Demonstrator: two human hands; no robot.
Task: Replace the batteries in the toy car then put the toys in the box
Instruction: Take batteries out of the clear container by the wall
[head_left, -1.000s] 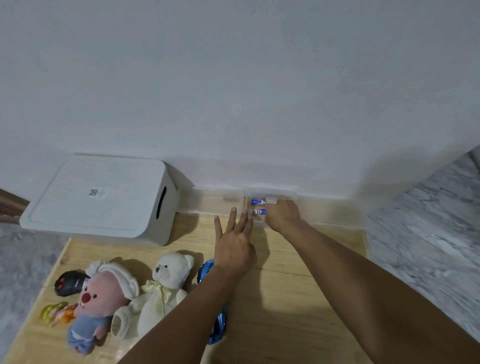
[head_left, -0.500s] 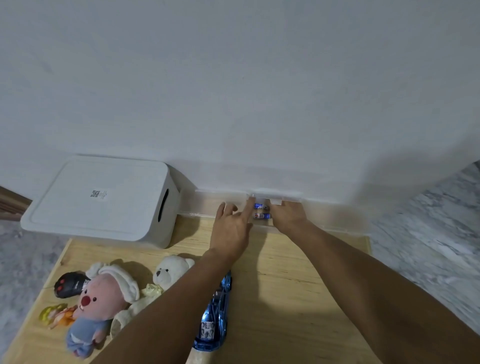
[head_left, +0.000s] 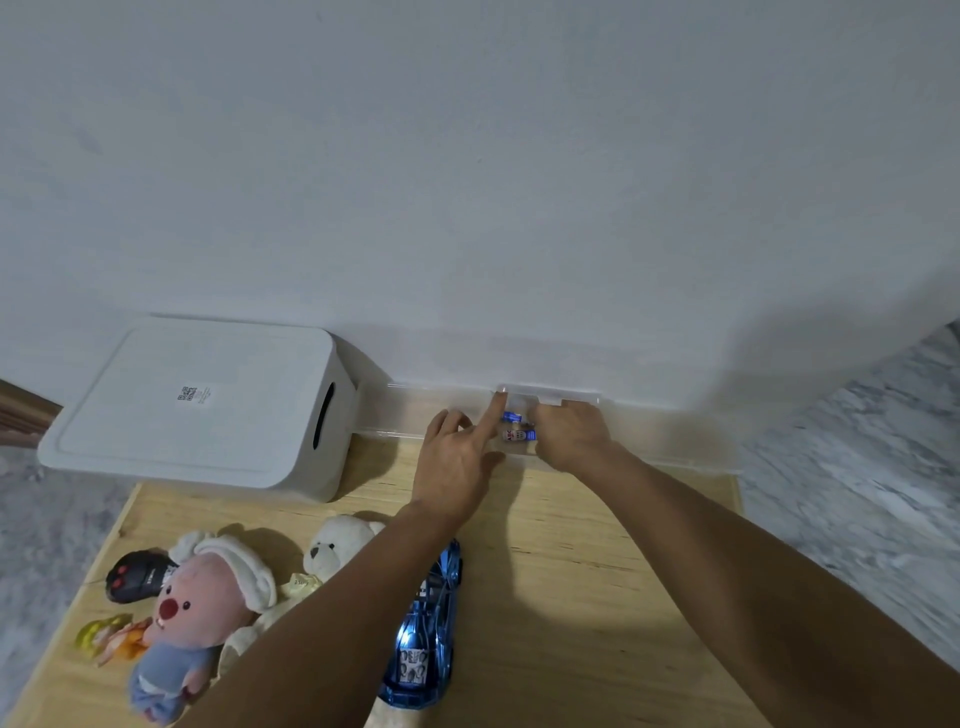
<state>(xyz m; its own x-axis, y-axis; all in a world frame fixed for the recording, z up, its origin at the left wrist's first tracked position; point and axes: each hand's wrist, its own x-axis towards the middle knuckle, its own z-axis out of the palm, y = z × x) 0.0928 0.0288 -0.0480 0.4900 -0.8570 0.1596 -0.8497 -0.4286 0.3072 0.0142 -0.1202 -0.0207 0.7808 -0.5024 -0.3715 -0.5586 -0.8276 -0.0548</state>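
Both my hands are up at the far edge of the worktop (head_left: 597, 571), at the clear plastic case (head_left: 550, 402) that sits against the white wall. My left hand (head_left: 457, 457) has its index finger stretched out, the tip touching the case's left rim, while the other fingers curl loosely and hold nothing. My right hand (head_left: 571, 436) is curled over the right part of the case, knuckles up — its fingertips are hidden, so I cannot tell whether it grips anything. Between my two hands lie the batteries (head_left: 517, 427), blue and white, inside the case, one just behind the other.

The blue toy car (head_left: 428, 629) is down near me on the wood, shiny, lying lengthwise just beside my left forearm and partly under it. To its left the white teddy bear (head_left: 332, 551) peeks out from behind that same arm, touching the pink plush (head_left: 200, 613) with its white hood and blue clothes. Behind the pink one sits a black toy with red eyes (head_left: 136, 577), and at the left edge a small yellow and orange toy (head_left: 111, 636). The white box (head_left: 202, 405) stands at the back left — lid on, dark handle slot facing the case
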